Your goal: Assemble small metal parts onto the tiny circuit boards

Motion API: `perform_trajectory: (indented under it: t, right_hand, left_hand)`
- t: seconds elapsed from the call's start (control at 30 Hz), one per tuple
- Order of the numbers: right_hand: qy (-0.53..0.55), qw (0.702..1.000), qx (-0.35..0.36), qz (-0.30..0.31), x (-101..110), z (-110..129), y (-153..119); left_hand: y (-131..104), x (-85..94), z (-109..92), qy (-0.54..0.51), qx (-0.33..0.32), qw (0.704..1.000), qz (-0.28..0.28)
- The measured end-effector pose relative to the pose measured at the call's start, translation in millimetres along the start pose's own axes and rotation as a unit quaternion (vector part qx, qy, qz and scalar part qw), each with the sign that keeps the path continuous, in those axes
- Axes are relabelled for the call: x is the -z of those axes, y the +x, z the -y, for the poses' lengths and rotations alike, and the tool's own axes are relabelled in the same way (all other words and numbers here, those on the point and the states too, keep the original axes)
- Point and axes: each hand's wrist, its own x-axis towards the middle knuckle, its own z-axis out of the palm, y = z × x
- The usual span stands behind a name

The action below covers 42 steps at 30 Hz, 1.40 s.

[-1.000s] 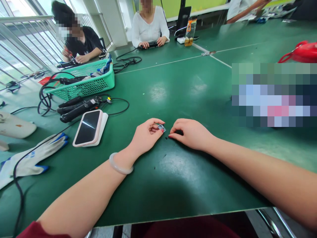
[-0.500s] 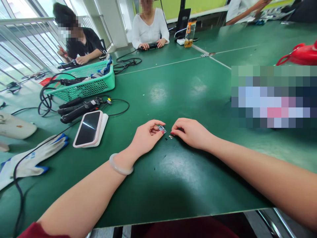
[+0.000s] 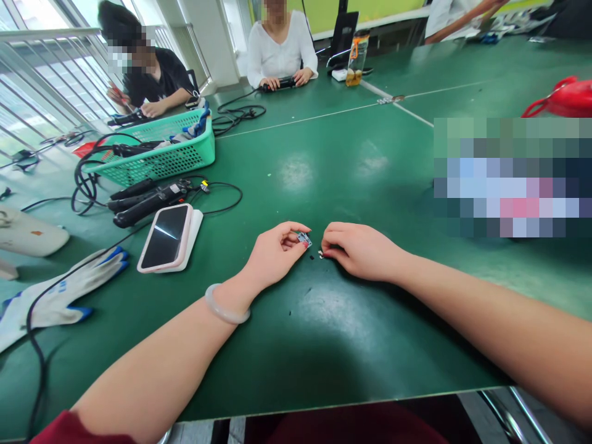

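Between the thumb and fingers of my left hand (image 3: 277, 250) is a small flat grey-blue piece (image 3: 304, 239) with a patterned face; it is too small to name surely. Just to its right, my right hand (image 3: 354, 250) has its fingers pinched low over the green table (image 3: 259, 370). A tiny pale piece (image 3: 320, 254) shows at those fingertips, partly hidden by them. On the tabletop between the hands lies a tiny black piece (image 3: 312, 258). The two hands are close together but apart.
Left of my hands lie a phone (image 3: 167, 237), black corded tools (image 3: 152, 203) and a white-and-blue glove (image 3: 69, 290). Behind them stands a green basket (image 3: 176, 157) holding tools and gloves. Two people sit across the table, near a bottle (image 3: 357, 58). A red object (image 3: 567, 98) is at right.
My right hand has shifted very slightly right and down, its fingertips still by the pale piece. My left hand keeps its hold on the flat piece. The whole view has tilted a little.
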Motion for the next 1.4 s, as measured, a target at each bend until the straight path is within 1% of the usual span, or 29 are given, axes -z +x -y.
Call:
perform_trajectory:
  t: [0.13,0.33,0.43,0.6,0.7,0.97,1.4]
  right_hand:
    - [0.042,0.999,-0.011,-0.005,1,-1,-1]
    - [0.102,0.993,-0.054,-0.021,3,-2,0]
    - [0.114,0.991,-0.073,-0.015,4,0,1]
    - [0.119,0.984,-0.13,-0.003,3,3,2]
    - [0.112,0.983,-0.143,0.0,2,5,1]
    - [0.094,0.985,-0.141,-0.018,2,4,-2]
    - [0.06,0.995,-0.081,-0.004,-2,9,-2]
  left_hand:
    - [0,0.3,1,0.002,-0.003,1.0,0.002]
    - [0,0.2,1,0.002,-0.004,1.0,0.003]
    - [0,0.4,0,0.004,-0.004,1.0,0.002]
    - [0,0.4,0,0.013,-0.001,1.0,-0.001]
    - [0,0.4,0,0.014,-0.001,1.0,-0.002]
    - [-1,0.6,0,0.004,-0.002,1.0,0.002]
    - [-1,-0.2,-1,0.011,0.004,1.0,0.005]
